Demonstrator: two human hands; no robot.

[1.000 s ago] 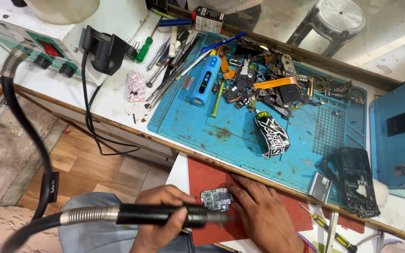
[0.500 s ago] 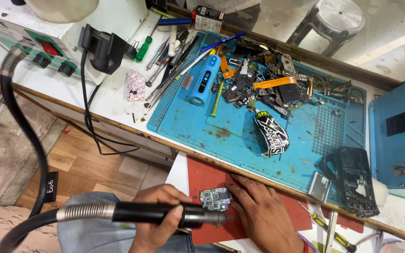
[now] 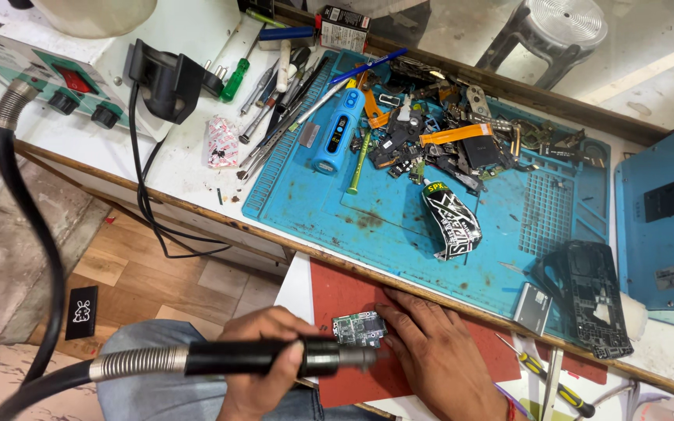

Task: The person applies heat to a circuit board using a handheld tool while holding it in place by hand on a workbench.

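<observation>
A person sat at a cluttered repair counter (image 3: 196,168), seen from above. The left hand (image 3: 263,366) was wrapped in a closed fist around the black handle of a hot-air wand (image 3: 274,357), its nozzle pointing at a small green circuit board (image 3: 359,328). The board lay on a red mat (image 3: 345,300) on a pull-out shelf just below the counter's near edge. The right hand (image 3: 438,362) lay flat on the mat, fingers together, fingertips touching the board's right edge. A ribbed hose (image 3: 29,226) ran from the wand up to a white station (image 3: 33,66) at the counter's far left corner. A blue work mat (image 3: 399,226) on the counter held phone parts, a black tube (image 3: 450,222) and a blue device (image 3: 337,132). Screwdrivers (image 3: 274,93) lay beside its left edge.
</observation>
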